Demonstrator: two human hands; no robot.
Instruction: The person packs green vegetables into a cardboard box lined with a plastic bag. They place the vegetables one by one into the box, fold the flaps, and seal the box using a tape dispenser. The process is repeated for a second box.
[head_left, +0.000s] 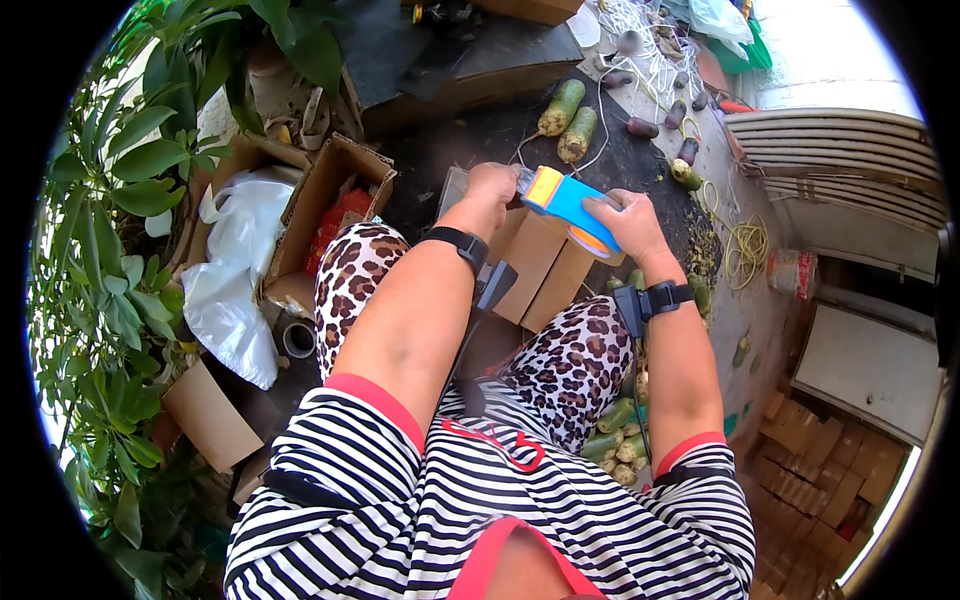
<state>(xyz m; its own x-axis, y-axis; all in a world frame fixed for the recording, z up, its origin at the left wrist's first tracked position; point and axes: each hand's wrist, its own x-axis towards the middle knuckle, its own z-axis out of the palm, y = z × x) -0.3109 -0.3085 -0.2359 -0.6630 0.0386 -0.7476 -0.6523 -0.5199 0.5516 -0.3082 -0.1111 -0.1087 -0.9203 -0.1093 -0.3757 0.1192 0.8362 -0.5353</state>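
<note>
My right hand [628, 222] is closed around a blue and yellow tape dispenser [572, 203], which has an orange-edged roll at its lower side. Just off the dispenser's yellow end, my left hand [490, 188] has its fingers curled together. Something clear and shiny shows between that hand and the yellow end, too small to name for certain. Below both hands, between my knees, sits a brown cardboard box [545, 265] with a seam across its top. My left forearm and the dispenser cover parts of it.
Large green radishes [577, 135] lie beyond my hands, with more radishes [622, 445] beside my right thigh. On the left stand an open carton [345, 165], clear plastic bags [235, 270] and leafy plants [110, 270]. Yellow cord [747, 250] lies at the right.
</note>
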